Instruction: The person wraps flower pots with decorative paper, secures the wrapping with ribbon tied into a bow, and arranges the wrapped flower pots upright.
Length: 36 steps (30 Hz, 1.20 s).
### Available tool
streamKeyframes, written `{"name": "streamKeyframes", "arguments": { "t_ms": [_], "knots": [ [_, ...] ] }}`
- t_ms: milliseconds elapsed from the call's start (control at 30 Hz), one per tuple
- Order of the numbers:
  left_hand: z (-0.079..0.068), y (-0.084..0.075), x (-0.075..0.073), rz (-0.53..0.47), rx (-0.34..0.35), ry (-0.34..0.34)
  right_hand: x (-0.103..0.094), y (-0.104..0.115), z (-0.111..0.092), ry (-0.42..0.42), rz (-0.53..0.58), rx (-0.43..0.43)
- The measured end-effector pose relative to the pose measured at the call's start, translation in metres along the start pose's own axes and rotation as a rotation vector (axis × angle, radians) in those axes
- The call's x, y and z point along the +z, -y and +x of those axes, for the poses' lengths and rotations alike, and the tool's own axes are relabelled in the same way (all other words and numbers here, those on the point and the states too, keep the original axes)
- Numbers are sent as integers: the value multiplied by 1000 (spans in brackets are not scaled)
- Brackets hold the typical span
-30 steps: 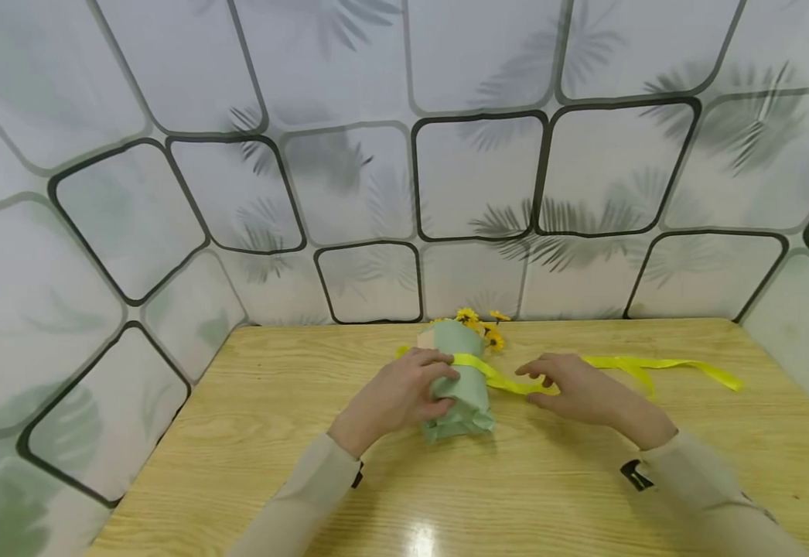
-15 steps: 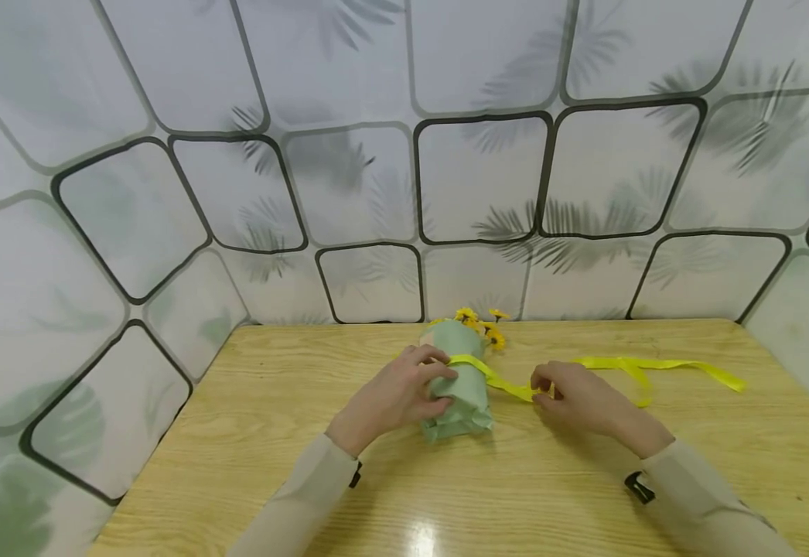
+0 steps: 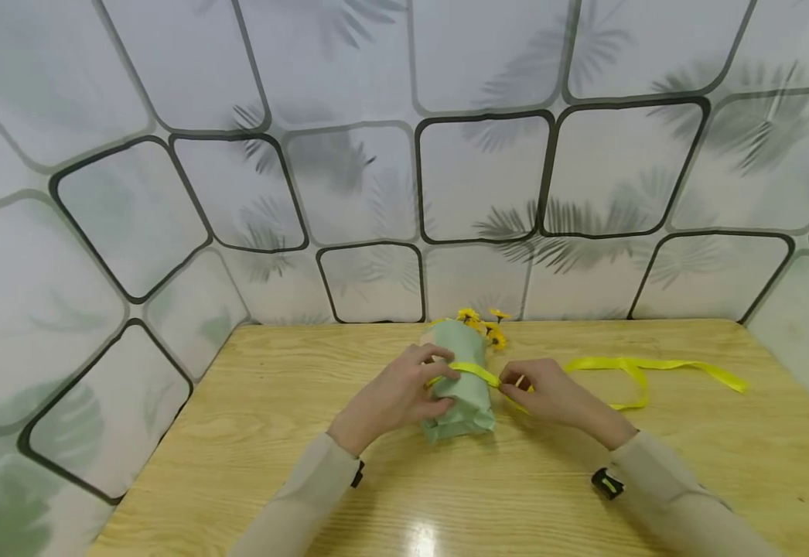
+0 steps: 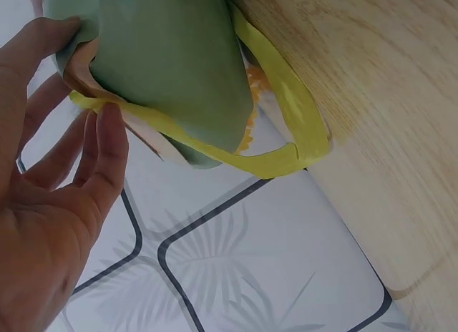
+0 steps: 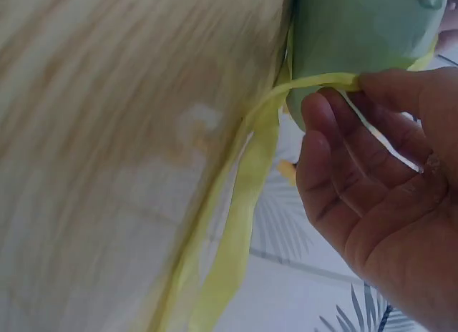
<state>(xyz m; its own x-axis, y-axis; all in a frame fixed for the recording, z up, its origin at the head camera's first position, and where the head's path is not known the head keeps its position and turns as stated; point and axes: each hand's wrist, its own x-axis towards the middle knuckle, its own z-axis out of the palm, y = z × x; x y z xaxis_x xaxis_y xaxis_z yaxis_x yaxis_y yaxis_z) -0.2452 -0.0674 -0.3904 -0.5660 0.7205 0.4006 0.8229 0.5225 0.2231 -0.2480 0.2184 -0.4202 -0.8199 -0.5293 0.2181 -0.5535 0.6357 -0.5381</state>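
A small bouquet in pale green wrapping paper point(image 3: 470, 394) lies on the table, its yellow flowers point(image 3: 493, 334) showing past the far end. A yellow ribbon point(image 3: 477, 372) crosses over the wrap. My left hand point(image 3: 404, 391) holds the bouquet from the left; in the left wrist view its thumb lies on the paper and its fingertips press the ribbon point(image 4: 207, 147), which loops out beyond the wrap. Close to the bouquet's right side, my right hand point(image 3: 547, 391) pinches the ribbon between thumb and fingers, as the right wrist view also shows, with ribbon lengths point(image 5: 247, 196) hanging away.
The ribbon's long tail point(image 3: 683, 363) trails in a loose loop across the right of the wooden table point(image 3: 272, 449). A patterned wall covering point(image 3: 370, 282) stands along the table's back edge and continues at both sides.
My right hand has closed its fingers on the ribbon and moved left to the bouquet's side. The ribbon over the wrap shifted slightly. My left hand has stayed in place.
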Motion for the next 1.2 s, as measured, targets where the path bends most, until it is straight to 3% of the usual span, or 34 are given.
{"name": "streamKeyframes", "arguments": {
  "t_ms": [233, 667, 1200],
  "knots": [
    [-1, 0, 0, 58, 14, -7, -28, 2, -23, -37, -11, 125],
    [-7, 2, 1, -8, -7, 10, -53, -15, -52, -120, -149, 143],
    [-10, 4, -1, -38, -23, 27, -76, -31, -66, -200, -254, 216]
  ]
}}
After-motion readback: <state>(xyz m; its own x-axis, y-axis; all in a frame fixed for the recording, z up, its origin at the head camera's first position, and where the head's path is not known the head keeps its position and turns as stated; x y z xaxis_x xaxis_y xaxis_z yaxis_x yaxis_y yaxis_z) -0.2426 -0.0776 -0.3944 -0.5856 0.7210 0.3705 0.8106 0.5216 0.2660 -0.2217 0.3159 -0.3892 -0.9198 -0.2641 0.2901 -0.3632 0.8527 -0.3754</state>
